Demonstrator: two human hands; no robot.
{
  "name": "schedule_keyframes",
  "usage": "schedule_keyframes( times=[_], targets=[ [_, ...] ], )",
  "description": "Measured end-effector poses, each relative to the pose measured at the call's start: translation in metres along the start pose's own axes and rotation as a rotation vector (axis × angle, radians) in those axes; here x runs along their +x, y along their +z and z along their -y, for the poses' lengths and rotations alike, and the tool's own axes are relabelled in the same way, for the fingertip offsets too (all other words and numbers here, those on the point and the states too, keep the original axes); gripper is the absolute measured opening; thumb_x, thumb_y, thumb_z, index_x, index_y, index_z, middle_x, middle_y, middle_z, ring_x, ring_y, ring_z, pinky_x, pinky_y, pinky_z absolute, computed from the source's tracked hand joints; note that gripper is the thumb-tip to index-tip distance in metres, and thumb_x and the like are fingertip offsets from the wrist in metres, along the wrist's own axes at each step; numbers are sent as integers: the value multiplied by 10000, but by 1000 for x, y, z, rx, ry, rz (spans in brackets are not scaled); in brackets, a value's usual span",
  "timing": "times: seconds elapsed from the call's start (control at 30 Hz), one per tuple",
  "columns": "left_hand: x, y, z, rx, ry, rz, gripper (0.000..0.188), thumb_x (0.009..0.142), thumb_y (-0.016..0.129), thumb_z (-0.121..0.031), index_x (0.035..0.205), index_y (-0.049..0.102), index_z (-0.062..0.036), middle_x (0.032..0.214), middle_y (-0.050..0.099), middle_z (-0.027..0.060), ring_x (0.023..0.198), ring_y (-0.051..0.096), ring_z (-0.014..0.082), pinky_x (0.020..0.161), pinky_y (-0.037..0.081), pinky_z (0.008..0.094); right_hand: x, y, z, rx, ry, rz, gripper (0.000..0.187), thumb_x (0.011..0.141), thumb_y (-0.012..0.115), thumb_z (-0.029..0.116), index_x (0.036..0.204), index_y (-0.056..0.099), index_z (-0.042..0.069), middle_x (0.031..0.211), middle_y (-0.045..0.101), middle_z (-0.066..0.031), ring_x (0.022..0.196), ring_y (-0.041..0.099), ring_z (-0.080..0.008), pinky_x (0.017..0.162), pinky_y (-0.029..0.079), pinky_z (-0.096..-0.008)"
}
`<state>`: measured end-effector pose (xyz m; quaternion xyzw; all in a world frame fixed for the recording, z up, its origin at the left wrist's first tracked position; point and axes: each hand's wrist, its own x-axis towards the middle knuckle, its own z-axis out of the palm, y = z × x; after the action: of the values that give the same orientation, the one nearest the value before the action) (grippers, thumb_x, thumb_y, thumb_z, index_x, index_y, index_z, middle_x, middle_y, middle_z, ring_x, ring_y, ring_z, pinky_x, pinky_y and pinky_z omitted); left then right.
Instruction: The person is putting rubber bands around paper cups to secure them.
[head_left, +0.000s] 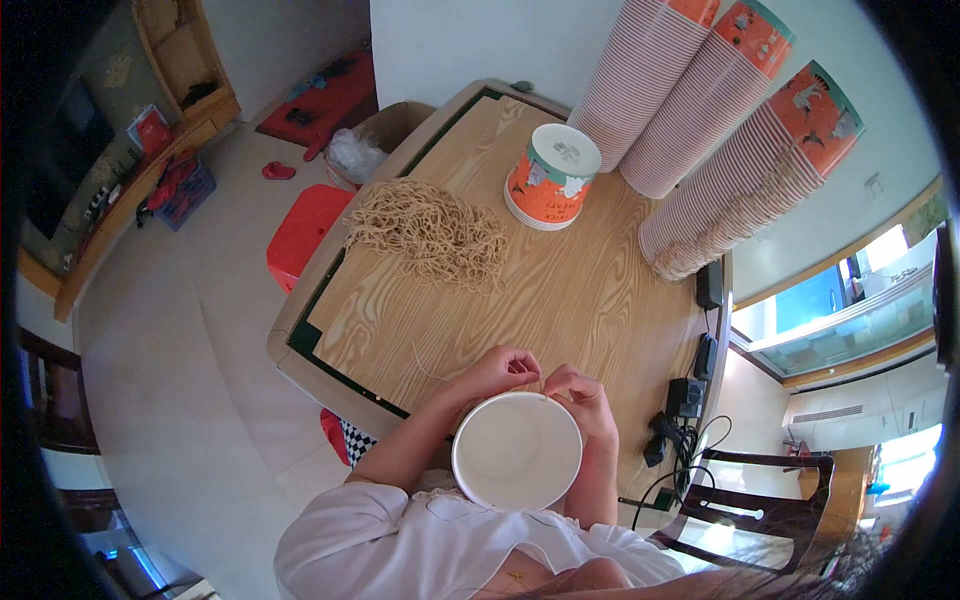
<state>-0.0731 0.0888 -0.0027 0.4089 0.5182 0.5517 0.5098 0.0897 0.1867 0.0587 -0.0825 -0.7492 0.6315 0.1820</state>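
Observation:
A white-lined paper bucket [515, 450] rests against my body with its open mouth facing up. At its far right rim, my right hand [585, 400] is closed, thumb and fingertips pinching the edge. Just beyond the rim, my left hand [503, 370] has its fingers curled together; what they hold, if anything, is too small to make out. A thin tan cord strand [424, 366] curves over the tabletop beside my left wrist. Farther off lies a loose heap of tan cords [430, 235]. An orange and green printed paper bucket [553, 180] stands upside down near the heap.
Tall stacks of nested paper buckets [690, 110] stand at the table's far right, with cords draped over the nearest stack [745, 220]. Black power adapters and cables [685, 400] line the right edge. A red stool [308, 235] and a cardboard box [400, 125] are left of the table [580, 300].

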Motion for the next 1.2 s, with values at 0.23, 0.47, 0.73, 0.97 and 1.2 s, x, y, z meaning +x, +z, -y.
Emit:
schedule_keyframes(
  times=[0.23,0.47,0.73,0.97,1.2],
  targets=[
    [-11,-7,-11,-130,-27,-64,113,796,612,-110,864,579,-25,763,605,31,683,571,109,660,468,250,-10,-3,23,231,233,-34,122,788,568,-23,903,577,15,848,539,1,783,512,-84,686,410,-218],
    [-44,-52,-63,-723,-9,-143,150,818,558,-98,937,573,-7,719,575,42,645,545,118,629,445,230,-14,-11,36,-232,234,-436,94,808,534,-17,881,582,19,757,547,17,664,490,-47,605,415,-203],
    [-71,-53,-92,-906,294,44,182,814,518,9,972,599,45,815,617,143,753,589,198,691,475,281,-33,12,83,-412,406,-167,152,833,532,38,941,618,-24,684,597,-44,611,559,-84,562,456,-216],
    [-80,-31,-110,-538,281,-129,151,740,589,59,875,630,5,845,632,134,743,598,169,636,482,255,-32,12,108,-315,324,-53,150,812,595,86,933,618,0,761,631,-94,639,590,-121,586,474,-243],
    [-75,10,-128,242,313,-346,105,717,691,-100,750,608,-43,662,537,18,565,444,85,516,369,238,-13,12,112,-362,36,-282,155,748,647,23,899,616,2,814,619,-79,751,588,-144,690,462,-256]
  ],
)
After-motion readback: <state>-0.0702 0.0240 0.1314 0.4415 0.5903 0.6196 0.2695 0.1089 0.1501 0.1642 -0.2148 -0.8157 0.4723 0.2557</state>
